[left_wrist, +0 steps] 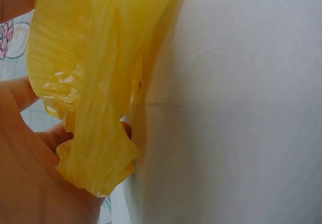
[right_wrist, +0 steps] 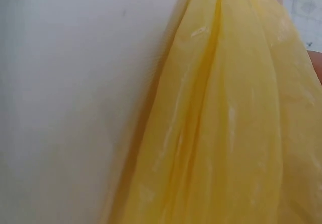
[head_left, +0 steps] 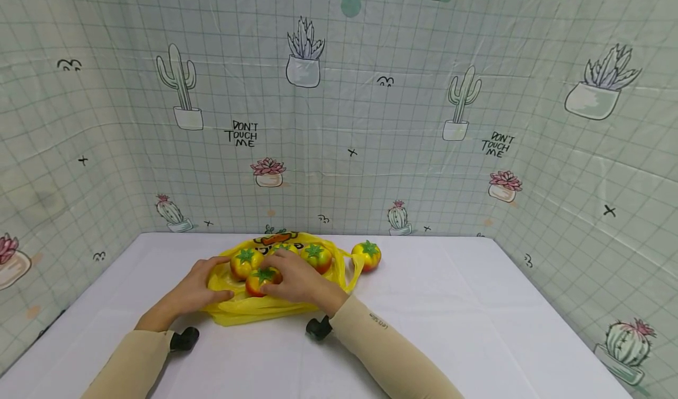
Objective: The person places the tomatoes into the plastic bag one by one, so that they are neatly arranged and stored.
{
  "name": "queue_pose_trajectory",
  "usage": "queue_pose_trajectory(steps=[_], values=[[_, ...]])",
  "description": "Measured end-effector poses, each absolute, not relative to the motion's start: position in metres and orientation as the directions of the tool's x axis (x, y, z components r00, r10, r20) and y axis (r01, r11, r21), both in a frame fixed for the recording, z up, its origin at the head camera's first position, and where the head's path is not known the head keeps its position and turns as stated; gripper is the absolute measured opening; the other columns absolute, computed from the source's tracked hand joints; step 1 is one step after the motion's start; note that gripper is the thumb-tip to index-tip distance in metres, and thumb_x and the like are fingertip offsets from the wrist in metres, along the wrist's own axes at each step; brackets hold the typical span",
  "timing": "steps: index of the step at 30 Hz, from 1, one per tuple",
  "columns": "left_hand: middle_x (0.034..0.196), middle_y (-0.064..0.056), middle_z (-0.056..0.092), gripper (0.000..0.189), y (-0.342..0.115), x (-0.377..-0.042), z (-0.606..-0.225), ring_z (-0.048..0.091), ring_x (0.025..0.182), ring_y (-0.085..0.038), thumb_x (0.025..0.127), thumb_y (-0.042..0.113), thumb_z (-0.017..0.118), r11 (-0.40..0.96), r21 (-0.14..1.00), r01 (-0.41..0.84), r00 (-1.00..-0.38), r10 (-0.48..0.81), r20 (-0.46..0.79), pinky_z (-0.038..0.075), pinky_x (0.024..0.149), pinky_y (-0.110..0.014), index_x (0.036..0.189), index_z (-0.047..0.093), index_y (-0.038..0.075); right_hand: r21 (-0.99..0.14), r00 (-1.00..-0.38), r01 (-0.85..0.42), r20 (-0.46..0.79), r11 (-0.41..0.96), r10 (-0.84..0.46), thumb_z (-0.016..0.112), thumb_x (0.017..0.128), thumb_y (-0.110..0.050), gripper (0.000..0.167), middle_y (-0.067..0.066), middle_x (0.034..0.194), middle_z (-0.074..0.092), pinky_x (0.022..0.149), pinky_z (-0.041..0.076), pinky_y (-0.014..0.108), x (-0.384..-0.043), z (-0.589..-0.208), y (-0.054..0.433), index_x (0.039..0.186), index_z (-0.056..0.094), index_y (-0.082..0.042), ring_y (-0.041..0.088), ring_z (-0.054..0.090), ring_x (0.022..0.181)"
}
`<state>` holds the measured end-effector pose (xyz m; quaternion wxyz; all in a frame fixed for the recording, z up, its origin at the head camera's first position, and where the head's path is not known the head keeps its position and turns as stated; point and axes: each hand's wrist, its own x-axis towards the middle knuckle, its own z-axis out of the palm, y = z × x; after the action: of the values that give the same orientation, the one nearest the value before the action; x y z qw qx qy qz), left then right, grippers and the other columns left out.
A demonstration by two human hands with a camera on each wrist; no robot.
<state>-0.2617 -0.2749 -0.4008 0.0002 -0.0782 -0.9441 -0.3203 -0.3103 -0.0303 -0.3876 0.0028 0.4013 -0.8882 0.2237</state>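
A crumpled yellow plastic bag (head_left: 254,311) lies on the table, with several yellow-and-red tomato-like fruits bearing green star-shaped tops in its mouth. My right hand (head_left: 299,278) reaches over the bag and holds the front fruit (head_left: 259,282) between thumb and fingers. Another fruit (head_left: 246,262) sits just behind it, and one more (head_left: 316,258) is to the right of the hand. At the bag's left edge, my left hand (head_left: 198,284) touches the plastic with thumb and fingers spread apart. In the left wrist view, yellow plastic (left_wrist: 100,83) hides part of that hand.
A single fruit (head_left: 367,256) rests on the white table (head_left: 424,305) beside the bag's right handle (head_left: 356,269). Black wrist cameras (head_left: 184,339) sit on both arms. Behind and at the sides hangs a gridded, cactus-printed cloth (head_left: 328,122).
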Motion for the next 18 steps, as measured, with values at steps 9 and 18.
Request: queue_pose_trajectory(steps=[9,18], values=[[0.135,-0.030,0.032,0.079,-0.2761,-0.2626,-0.4015,0.036,0.123,-0.047,0.078,0.032,0.075,0.773,0.612,0.167,-0.985,0.160,0.067,0.030,0.100,-0.067,0.140,0.038,0.003,-0.368,-0.676,-0.723,0.201,0.585,-0.709,0.066,0.089,-0.039,0.037,-0.005,0.126,0.052,0.102,0.039,0.028,-0.3099,-0.3872,-0.0312,0.122,0.060,-0.024,0.011,0.048,0.116],[0.135,-0.030,0.033,0.079,-0.2758,-0.2631,-0.4021,0.037,0.122,-0.047,0.077,0.031,0.075,0.776,0.608,0.167,-0.985,0.157,0.070,0.030,0.099,-0.067,0.140,0.038,0.003,-0.364,-0.648,-0.750,0.240,0.552,-0.723,0.065,0.090,-0.039,0.038,-0.007,0.127,0.053,0.101,0.040,0.028,-0.3120,-0.3852,-0.0246,0.125,0.060,-0.024,0.012,0.047,0.118]])
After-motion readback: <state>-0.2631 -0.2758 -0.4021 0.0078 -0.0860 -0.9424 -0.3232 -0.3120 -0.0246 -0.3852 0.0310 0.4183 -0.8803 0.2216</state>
